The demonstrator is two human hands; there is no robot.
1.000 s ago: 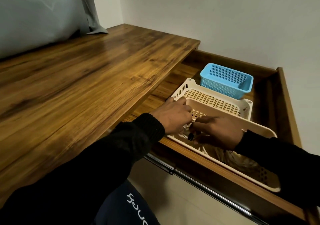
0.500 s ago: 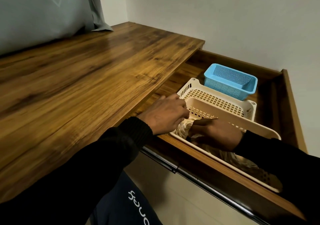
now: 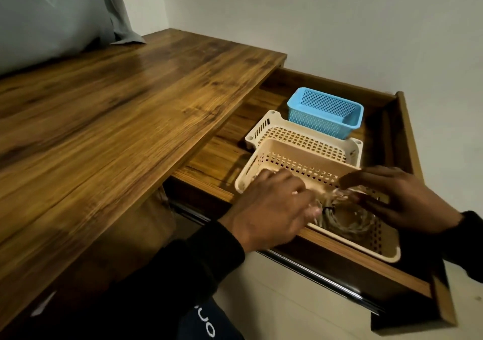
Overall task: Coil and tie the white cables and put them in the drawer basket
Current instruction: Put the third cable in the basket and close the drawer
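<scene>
Two hands work over the cream basket (image 3: 295, 148) in the open drawer (image 3: 407, 135), lower right of the frame. The left hand (image 3: 266, 209) reaches in over the basket's near rim with its fingers curled down toward the white cables (image 3: 350, 219); whether they pinch a strand cannot be told, since the fingertips are blurred. The right hand (image 3: 402, 198) lies over the basket's right part, fingers spread and fairly straight, tips at the cable bundle, not clamped on anything that shows. The cables lie coiled on the basket floor between the two hands, with a small dark tie or plug at the coil's left edge, too small to make out.

Behind this basket stands a second cream basket (image 3: 308, 133), touching it, and beyond that a blue basket (image 3: 326, 114) near the drawer's back wall. Bare drawer floor shows left of the baskets, under the overhang of the wooden tabletop (image 3: 117, 120). The drawer's right wall stands just beside the right hand.

Both dark sleeves run out of the frame at the bottom. A grey cushion-like shape (image 3: 47, 15) fills the upper left, cut off by the frame. A pale wall (image 3: 339, 26) stands behind, and pale flooring shows below the drawer front.
</scene>
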